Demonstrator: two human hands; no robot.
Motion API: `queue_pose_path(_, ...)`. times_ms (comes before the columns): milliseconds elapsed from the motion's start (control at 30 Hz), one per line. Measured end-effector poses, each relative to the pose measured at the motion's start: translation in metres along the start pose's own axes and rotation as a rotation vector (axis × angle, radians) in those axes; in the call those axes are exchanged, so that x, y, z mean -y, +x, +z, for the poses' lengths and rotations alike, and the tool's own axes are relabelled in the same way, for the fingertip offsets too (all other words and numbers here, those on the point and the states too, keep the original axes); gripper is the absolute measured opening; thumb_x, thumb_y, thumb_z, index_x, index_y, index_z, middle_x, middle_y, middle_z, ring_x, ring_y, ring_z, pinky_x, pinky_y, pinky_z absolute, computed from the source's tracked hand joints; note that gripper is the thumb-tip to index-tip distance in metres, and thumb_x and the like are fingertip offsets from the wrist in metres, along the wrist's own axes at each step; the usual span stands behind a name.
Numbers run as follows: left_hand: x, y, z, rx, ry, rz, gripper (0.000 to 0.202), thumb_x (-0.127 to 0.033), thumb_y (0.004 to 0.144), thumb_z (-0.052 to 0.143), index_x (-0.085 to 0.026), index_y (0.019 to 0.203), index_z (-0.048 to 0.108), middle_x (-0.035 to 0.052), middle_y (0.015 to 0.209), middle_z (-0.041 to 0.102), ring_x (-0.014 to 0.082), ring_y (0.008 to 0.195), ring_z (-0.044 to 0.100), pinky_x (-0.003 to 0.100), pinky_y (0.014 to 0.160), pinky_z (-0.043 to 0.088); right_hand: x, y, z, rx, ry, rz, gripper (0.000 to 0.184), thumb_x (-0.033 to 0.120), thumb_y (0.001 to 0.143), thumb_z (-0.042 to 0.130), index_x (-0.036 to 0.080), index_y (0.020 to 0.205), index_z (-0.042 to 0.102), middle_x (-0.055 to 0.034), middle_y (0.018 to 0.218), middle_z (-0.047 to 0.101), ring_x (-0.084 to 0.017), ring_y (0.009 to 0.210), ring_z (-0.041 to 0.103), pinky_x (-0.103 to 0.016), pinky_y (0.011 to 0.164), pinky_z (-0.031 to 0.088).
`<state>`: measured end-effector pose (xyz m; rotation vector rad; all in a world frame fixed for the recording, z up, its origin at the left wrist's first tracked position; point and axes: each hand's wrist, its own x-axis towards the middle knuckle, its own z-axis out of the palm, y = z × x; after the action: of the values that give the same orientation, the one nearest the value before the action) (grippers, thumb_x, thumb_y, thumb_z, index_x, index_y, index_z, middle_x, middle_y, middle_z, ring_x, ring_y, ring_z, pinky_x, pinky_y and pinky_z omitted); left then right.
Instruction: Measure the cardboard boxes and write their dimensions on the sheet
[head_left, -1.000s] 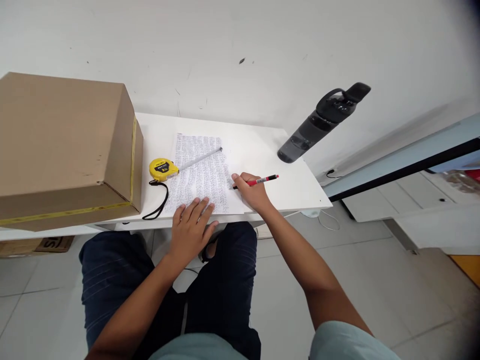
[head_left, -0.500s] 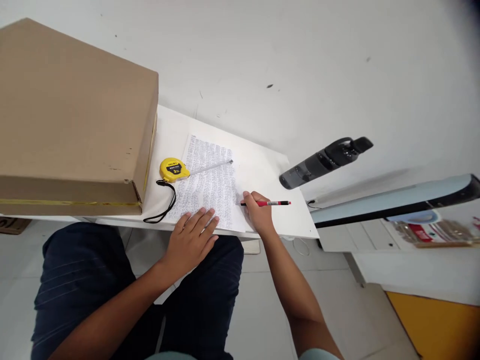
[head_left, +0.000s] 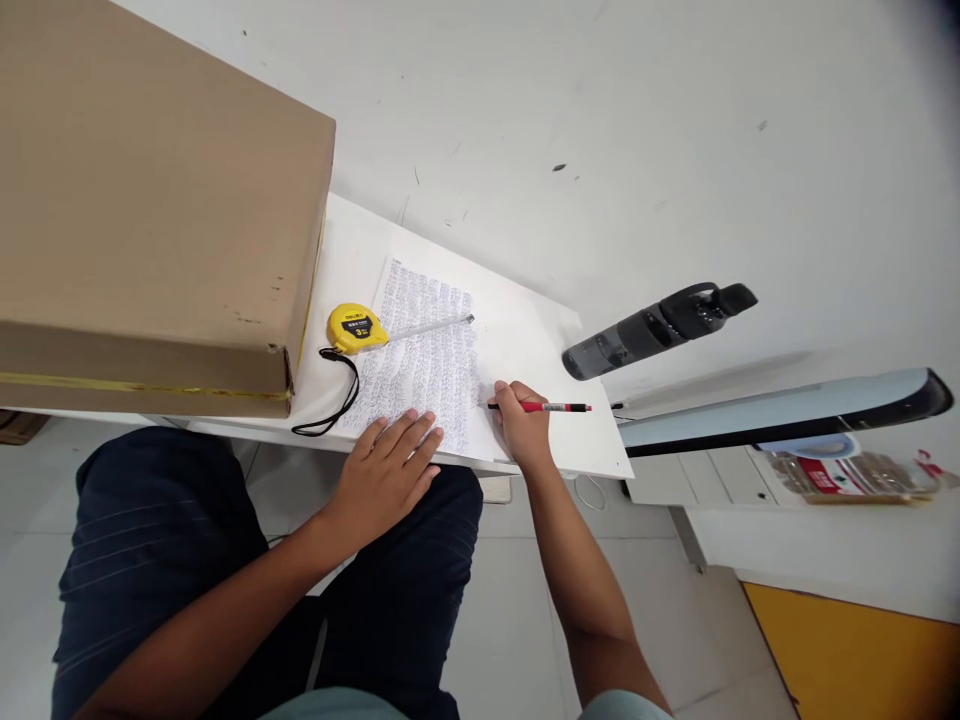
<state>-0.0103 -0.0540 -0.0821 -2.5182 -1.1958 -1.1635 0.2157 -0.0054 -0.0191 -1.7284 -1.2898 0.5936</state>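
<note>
A sheet of paper (head_left: 431, 350) covered in dense handwriting lies on the white table (head_left: 525, 310). My left hand (head_left: 390, 475) rests flat on its near edge, fingers spread. At the sheet's right side, my right hand (head_left: 523, 425) is closed around a red and black pen (head_left: 556, 407), whose tip points left at the paper. A yellow tape measure (head_left: 356, 328) sits at the sheet's left, its short blade pulled out across the writing. Its black wrist strap (head_left: 345, 405) loops down toward the table's near edge.
A large cardboard box (head_left: 165, 200) takes up the table's left end. A dark water bottle (head_left: 660, 330) stands at the right by the wall (head_left: 600, 120). Beyond the table's right end are a long pale-blue, black-edged object (head_left: 787, 410) and a pack of bottles (head_left: 847, 475).
The camera view has shifted slightly, so the box looks larger and nearer. Both hands keep their places on the paper, and the pen stays in my right hand.
</note>
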Motion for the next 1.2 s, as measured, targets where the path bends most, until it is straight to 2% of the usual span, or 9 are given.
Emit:
queue_pose_path(167,-0.0001,-0.0013,0.0015,0.027,-0.034,-0.015,0.043,-0.034,0.1,0.056,-0.027,0.143,0.059,0.0044,0.146,0.064,0.024,0.136,0.059,0.04,0.122,0.03,-0.0027,0.0004,-0.001,0.039,0.014,0.021,0.046,0.049,0.084,0.065,0.026,0.052,0.042,0.005,0.047,0.043,-0.014,0.048,0.039,-0.032,0.053,0.035)
queue_pose_path(400,0.0004,-0.0008,-0.0003,0.023,-0.014,-0.006,0.04,-0.035,0.101,0.056,-0.024,0.139,0.062,0.0041,0.145,0.065,0.0239,0.134,0.059,0.04,0.122,0.03,-0.0038,0.002,0.0,-0.024,0.01,-0.005,0.049,0.051,0.086,0.063,0.026,0.052,0.039,0.0028,0.052,0.049,-0.016,0.054,0.045,-0.032,0.058,0.038)
queue_pose_path(633,-0.0006,0.002,-0.0023,0.012,0.02,0.008,0.035,-0.035,0.102,0.053,-0.022,0.134,0.064,0.0032,0.143,0.066,0.0238,0.131,0.061,0.041,0.118,0.033,-0.0008,0.0015,-0.0002,-0.01,0.019,-0.002,0.043,0.047,0.085,0.063,0.025,0.051,0.046,0.0041,0.05,0.045,-0.015,0.053,0.041,-0.032,0.058,0.038)
queue_pose_path(900,0.0005,0.0009,-0.0035,0.047,0.02,0.008,0.037,-0.034,0.102,0.054,-0.024,0.136,0.063,0.0032,0.145,0.065,0.0238,0.133,0.06,0.041,0.118,0.034,-0.0006,0.0008,-0.0006,-0.074,0.038,0.007,0.042,0.043,0.083,0.064,0.025,0.05,0.046,0.0024,0.054,0.05,-0.015,0.056,0.044,-0.033,0.06,0.038)
queue_pose_path(1200,-0.0003,-0.0005,-0.0042,0.052,0.047,0.008,0.037,-0.036,0.101,0.057,-0.024,0.135,0.064,0.0028,0.146,0.064,0.0227,0.134,0.059,0.04,0.118,0.035,-0.01,0.0011,-0.0025,-0.076,0.046,0.014,0.042,0.04,0.083,0.063,0.023,0.05,0.043,0.0039,0.054,0.051,-0.013,0.056,0.043,-0.029,0.058,0.036)
